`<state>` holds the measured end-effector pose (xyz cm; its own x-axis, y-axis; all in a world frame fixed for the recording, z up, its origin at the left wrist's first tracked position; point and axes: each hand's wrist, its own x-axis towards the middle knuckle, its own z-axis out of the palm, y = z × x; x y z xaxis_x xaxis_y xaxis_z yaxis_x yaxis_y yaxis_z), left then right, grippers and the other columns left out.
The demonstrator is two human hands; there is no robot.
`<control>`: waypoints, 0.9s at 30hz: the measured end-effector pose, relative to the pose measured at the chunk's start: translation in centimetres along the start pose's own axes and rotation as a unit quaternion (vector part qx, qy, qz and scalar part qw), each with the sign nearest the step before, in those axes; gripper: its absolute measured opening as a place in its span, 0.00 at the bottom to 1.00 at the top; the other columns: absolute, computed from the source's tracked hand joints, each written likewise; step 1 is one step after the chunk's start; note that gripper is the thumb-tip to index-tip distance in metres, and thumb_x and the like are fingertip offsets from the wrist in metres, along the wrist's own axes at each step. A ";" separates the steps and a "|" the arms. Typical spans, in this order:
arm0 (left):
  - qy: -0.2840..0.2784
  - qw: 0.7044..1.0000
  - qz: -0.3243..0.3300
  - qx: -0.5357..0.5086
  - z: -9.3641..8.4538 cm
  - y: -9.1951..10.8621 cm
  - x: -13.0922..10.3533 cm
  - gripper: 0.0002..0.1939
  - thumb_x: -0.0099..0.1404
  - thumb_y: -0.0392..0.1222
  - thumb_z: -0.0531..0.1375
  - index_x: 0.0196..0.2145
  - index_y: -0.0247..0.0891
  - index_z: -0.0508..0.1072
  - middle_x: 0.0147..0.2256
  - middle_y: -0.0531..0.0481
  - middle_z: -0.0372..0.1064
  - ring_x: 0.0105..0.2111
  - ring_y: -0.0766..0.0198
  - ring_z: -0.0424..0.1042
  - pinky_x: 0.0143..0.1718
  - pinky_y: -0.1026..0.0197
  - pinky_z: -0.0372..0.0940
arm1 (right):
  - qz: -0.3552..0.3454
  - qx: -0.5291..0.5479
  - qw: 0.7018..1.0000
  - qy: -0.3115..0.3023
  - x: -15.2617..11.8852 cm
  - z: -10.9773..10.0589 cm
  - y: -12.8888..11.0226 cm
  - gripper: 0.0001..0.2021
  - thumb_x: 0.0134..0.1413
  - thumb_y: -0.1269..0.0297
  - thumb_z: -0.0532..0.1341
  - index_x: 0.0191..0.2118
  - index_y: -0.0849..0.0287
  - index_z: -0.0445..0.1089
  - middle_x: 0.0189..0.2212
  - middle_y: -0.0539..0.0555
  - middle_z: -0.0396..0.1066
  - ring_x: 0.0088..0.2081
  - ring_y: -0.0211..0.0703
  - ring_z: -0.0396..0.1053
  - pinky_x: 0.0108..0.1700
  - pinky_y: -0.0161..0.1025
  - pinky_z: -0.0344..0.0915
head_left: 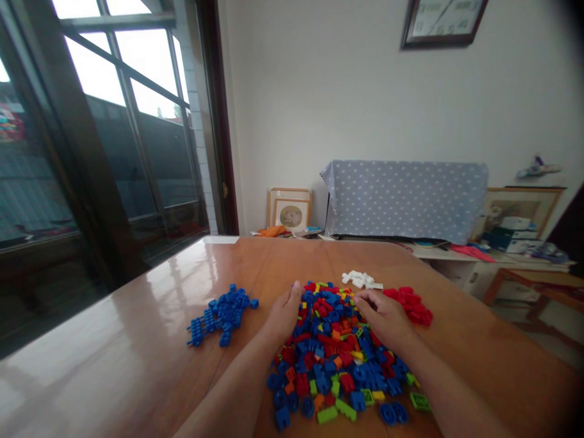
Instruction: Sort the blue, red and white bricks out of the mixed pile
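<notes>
A large pile of mixed toy bricks (335,347) in blue, red, green, orange and yellow lies on the wooden table (283,255). My left hand (286,310) rests against the pile's left edge, thumb up; its other fingers are hidden behind it. At the pile's upper right is my right hand (381,310), its fingers curled in over the bricks; whether it holds a piece is too small to tell. Blue pieces (223,315) form a separate heap to the left. Beyond my right hand lie a small white heap (360,280) and a red heap (410,305).
A white sheet (221,240) lies at the table's far left corner. Behind the table, a dotted cloth (406,201) covers a large object by the wall, with framed pictures (291,213) beside it. A wooden stool (529,283) stands at the right.
</notes>
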<state>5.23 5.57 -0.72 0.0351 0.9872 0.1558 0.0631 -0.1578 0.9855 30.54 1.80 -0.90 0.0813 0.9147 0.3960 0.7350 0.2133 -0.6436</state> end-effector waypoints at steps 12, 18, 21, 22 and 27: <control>-0.174 0.984 0.041 -0.005 1.1 1.2 -1.8 0.30 0.70 0.64 0.50 0.53 0.39 0.74 0.47 0.42 0.77 0.48 0.53 0.75 0.54 0.49 0.67 | 0.028 -0.003 1.000 0.006 0.5 -1.0 1.4 0.16 0.58 0.54 0.55 0.42 0.56 0.75 0.35 0.53 0.78 0.38 0.49 0.73 0.40 0.41 0.65; -0.145 0.988 0.040 -0.043 0.8 1.9 -1.7 0.30 0.70 0.63 0.50 0.51 0.36 0.75 0.42 0.41 0.78 0.43 0.54 0.77 0.50 0.51 0.68 | 0.061 -0.017 0.998 -0.006 0.8 -1.8 2.9 0.16 0.57 0.55 0.56 0.44 0.57 0.75 0.35 0.53 0.79 0.37 0.49 0.74 0.39 0.41 0.66; -0.069 0.996 0.035 -0.040 0.7 1.7 -1.0 0.31 0.70 0.64 0.49 0.47 0.34 0.77 0.40 0.40 0.78 0.42 0.53 0.77 0.49 0.51 0.68 | 0.021 -0.022 0.999 -0.025 0.6 -1.1 2.2 0.20 0.60 0.54 0.54 0.51 0.57 0.72 0.47 0.57 0.77 0.47 0.50 0.74 0.48 0.44 0.67; -0.046 0.998 0.036 -0.036 0.7 1.6 -0.8 0.30 0.70 0.63 0.50 0.46 0.34 0.77 0.41 0.40 0.78 0.43 0.52 0.76 0.49 0.51 0.67 | -0.002 -0.031 0.999 -0.036 0.6 -0.8 1.8 0.22 0.62 0.53 0.54 0.55 0.57 0.70 0.52 0.58 0.74 0.52 0.51 0.71 0.53 0.46 0.66; -0.002 0.998 0.059 0.019 0.7 0.7 -0.1 0.24 0.69 0.59 0.53 0.40 0.38 0.80 0.44 0.43 0.78 0.49 0.51 0.74 0.57 0.52 0.63 | -0.047 -0.123 0.982 -0.136 0.4 1.1 0.3 0.32 0.65 0.43 0.49 0.69 0.52 0.56 0.69 0.58 0.54 0.69 0.58 0.49 0.67 0.60 0.46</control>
<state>5.99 5.33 -0.11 0.0481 0.9618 0.2695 0.0971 -0.2731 0.9571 30.09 2.60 -1.66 -0.1536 0.9599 0.2343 0.8733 0.2428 -0.4223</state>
